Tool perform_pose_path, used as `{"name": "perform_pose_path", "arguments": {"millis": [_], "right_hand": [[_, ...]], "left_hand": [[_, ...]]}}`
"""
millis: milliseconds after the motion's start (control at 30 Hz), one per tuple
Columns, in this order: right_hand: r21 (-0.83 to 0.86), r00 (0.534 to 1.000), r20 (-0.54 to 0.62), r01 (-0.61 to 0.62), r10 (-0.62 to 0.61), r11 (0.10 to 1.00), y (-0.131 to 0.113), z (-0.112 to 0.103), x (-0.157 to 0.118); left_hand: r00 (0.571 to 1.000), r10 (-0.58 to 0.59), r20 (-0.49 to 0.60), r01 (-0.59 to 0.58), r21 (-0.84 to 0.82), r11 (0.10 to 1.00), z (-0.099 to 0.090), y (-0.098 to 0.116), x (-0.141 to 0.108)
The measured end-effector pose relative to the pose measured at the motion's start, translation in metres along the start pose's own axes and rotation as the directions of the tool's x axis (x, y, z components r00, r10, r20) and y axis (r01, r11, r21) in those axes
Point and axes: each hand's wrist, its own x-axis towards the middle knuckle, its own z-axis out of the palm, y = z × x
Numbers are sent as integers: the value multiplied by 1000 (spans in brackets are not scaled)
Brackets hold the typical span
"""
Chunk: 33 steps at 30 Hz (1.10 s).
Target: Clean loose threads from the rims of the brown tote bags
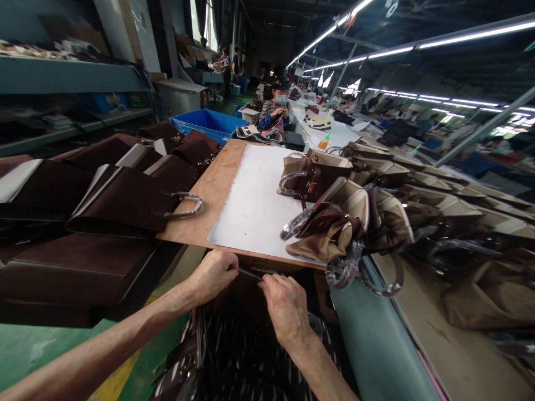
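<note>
My left hand (215, 277) is closed in a pinch at the front edge of a wooden board (196, 209). To its right, my right hand (284, 303) is also closed, fingertips pinched. Between them runs a thin dark edge that both hands grip; what it belongs to is too dark to make out. Below it, a dark brown piece with a strap (199, 340) lies by my patterned clothing. A white sheet (251, 200) covers much of the board, and brown bags with plastic-wrapped handles (330, 223) stand on its right side.
Dark brown bag bodies (121, 200) are piled at the left, one handle reaching over the board. Many bags (451, 206) fill the right side. A blue bin (207, 123) and a seated person (271, 114) are beyond the board.
</note>
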Motion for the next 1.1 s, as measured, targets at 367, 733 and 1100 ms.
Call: {"name": "perform_pose_path", "arguments": {"millis": [367,733,1100], "right_hand": [[-57,996,94,-4,9,998,-12,-3,8],[-20,995,84,56,-54,998,-26,7,19],[-13,996,69,49,-48,999,-26,9,16]], "left_hand": [[1000,-2,4,2,28,1000,6,3,0],[994,104,41,-106,45,993,0,-2,-4],[991,130,-25,-130,7,992,2,-2,-4]]}}
